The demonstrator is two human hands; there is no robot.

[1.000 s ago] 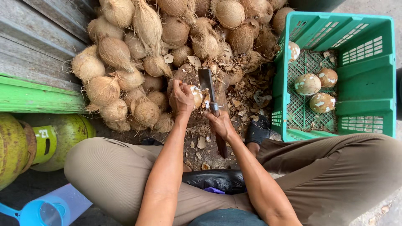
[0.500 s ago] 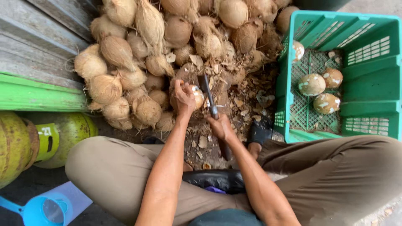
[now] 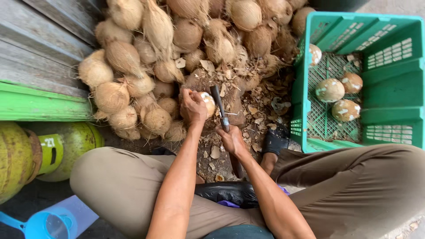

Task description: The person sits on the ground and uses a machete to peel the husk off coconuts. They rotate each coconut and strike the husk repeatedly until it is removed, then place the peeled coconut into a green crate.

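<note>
Left hand (image 3: 191,106) gripping a half-peeled coconut (image 3: 207,102), right hand (image 3: 231,139) clasping a knife (image 3: 220,108); four peeled coconuts (image 3: 330,90) lying in the crate (image 3: 394,71), a big pile (image 3: 155,53) waiting

A pale, partly husked round coconut (image 3: 207,103) sits gripped in the left hand (image 3: 192,107), just in front of a heap of brown fibrous coconuts (image 3: 146,66). The right hand (image 3: 231,140), nearer the person than that coconut, grasps a dark-bladed chopping knife (image 3: 220,109) whose blade lies against the coconut's right side. Well right of the coconut stands a green plastic lattice crate (image 3: 389,119) holding peeled whitish coconuts (image 3: 330,90).
</note>
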